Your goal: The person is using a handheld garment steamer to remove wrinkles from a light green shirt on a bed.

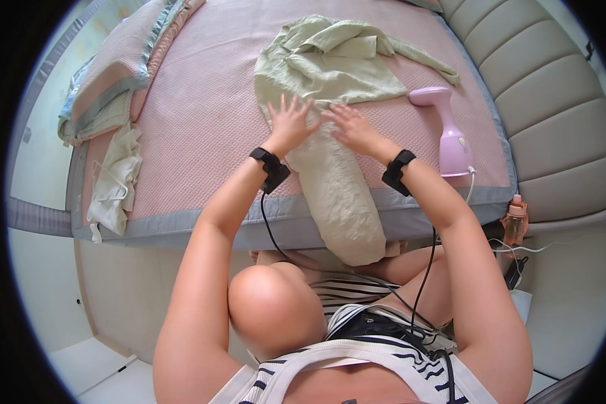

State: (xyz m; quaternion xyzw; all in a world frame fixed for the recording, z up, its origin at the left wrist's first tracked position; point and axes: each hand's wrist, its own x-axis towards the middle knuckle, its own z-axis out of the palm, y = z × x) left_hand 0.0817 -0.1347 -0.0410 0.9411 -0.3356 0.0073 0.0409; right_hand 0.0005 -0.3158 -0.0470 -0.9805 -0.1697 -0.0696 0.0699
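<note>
pink-covered bed (202, 135), upper half of frame | pale green garment (316, 71), upper centre, a long end hanging past the bed's near edge at centre | lilac handheld steamer (454, 145), lying right of centre | left hand (291, 126), centre, over garment, fingers wide | right hand (358, 132), just beside, fingers wide; contact unclear for both

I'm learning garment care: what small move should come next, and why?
Probably smooth the pale green garment flatter: it lies in folds, and the left hand and right hand are spread open at it, while the pink steamer lies unheld on the bed.
</note>
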